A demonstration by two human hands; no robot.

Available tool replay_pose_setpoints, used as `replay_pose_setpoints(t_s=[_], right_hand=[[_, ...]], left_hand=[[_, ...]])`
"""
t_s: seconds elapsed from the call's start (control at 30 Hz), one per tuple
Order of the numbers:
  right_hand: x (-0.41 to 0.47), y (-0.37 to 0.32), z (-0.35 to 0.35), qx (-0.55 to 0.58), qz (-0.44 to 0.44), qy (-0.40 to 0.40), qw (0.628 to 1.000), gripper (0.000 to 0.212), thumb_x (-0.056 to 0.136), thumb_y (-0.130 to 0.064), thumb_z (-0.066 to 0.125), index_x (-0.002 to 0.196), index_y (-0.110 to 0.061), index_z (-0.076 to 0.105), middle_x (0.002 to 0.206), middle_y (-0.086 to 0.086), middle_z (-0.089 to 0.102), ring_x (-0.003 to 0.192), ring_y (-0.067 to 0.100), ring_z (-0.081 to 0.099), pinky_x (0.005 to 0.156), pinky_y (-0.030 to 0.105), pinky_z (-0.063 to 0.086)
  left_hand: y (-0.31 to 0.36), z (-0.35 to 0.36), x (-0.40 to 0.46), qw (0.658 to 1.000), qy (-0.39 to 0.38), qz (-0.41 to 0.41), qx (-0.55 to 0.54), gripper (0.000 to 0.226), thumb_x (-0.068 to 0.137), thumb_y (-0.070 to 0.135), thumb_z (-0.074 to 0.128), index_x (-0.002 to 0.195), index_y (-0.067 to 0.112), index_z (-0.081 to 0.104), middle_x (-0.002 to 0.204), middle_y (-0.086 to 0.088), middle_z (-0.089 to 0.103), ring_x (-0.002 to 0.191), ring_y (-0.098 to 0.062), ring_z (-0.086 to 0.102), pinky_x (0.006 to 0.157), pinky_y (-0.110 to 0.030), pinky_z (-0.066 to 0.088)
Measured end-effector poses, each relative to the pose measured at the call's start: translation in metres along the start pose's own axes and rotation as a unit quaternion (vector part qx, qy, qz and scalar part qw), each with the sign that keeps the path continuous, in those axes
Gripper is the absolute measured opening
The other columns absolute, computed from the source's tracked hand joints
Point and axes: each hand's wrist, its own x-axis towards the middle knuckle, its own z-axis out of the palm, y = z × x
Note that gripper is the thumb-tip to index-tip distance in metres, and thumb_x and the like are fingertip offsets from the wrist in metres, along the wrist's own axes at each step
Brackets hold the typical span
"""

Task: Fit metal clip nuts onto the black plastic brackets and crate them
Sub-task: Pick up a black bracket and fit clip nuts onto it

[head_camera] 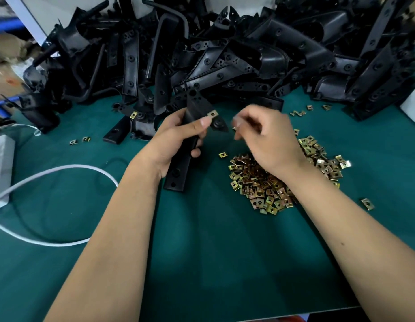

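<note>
the table cover [225, 252] is a plain deep teal-green. the heap of brackets [225, 54] across the top of the frame is glossy black, as is the held bracket [185, 145]. the clip nuts [267, 182] at centre right are brassy gold with darker bronze tints. a white cable [62, 169] loops at the left.

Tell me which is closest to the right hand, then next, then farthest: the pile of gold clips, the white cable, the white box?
From the right hand:
1. Pile of gold clips, just under it.
2. White cable, across on the left.
3. White box, at the far left edge.
</note>
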Motion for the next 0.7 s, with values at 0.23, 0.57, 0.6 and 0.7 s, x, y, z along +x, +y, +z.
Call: replay_pose_setpoints(t_s=[0.23, 0.57, 0.6, 0.7], right_hand=[[-0.001, -0.008, 0.003, -0.212, -0.049, -0.167, 0.962, 0.015, 0.087, -0.042, 0.079, 0.095, -0.03, 0.075, 0.095, -0.007, 0.061, 0.092, 0.014, 0.057, 0.081, 0.039, 0.05], [0.003, -0.001, -0.007, 0.117, 0.067, 0.026, 0.991, 0.013, 0.097, -0.014, 0.07, 0.107, -0.018, 0.077, 0.084, -0.001, 0.077, 0.07, 0.007, 0.067, 0.066, 0.019, 0.051], [0.003, -0.001, -0.008, 0.154, 0.084, 0.041, 0.984, 0.014, 0.1, -0.012, 0.064, 0.105, -0.016, 0.076, 0.084, 0.001, 0.078, 0.068, 0.008, 0.066, 0.062, 0.02, 0.051], [0.003, -0.001, -0.007, 0.228, 0.126, 0.045, 0.964, 0.022, 0.107, -0.009, 0.049, 0.102, -0.01, 0.071, 0.087, 0.007, 0.079, 0.067, 0.012, 0.067, 0.059, 0.022, 0.052]], left_hand=[[0.0, -0.008, -0.001, 0.997, -0.03, -0.013, -0.076, 0.042, 0.091, 0.032, 0.069, 0.121, 0.013, 0.047, 0.078, -0.002, 0.051, 0.065, -0.015, 0.043, 0.047, -0.02, 0.039], [0.0, 0.0, -0.003, 0.995, -0.09, -0.009, 0.031, 0.056, 0.092, 0.05, 0.062, 0.117, 0.0, 0.058, 0.072, -0.009, 0.058, 0.068, -0.022, 0.06, 0.059, -0.029, 0.052], [0.0, 0.002, -0.003, 0.996, -0.085, -0.007, 0.04, 0.059, 0.092, 0.048, 0.064, 0.117, -0.005, 0.058, 0.072, -0.011, 0.059, 0.067, -0.023, 0.061, 0.058, -0.028, 0.052], [-0.001, 0.004, -0.003, 0.997, -0.058, -0.003, 0.055, 0.065, 0.088, 0.045, 0.07, 0.121, -0.008, 0.054, 0.073, -0.013, 0.061, 0.058, -0.025, 0.059, 0.05, -0.028, 0.049]])
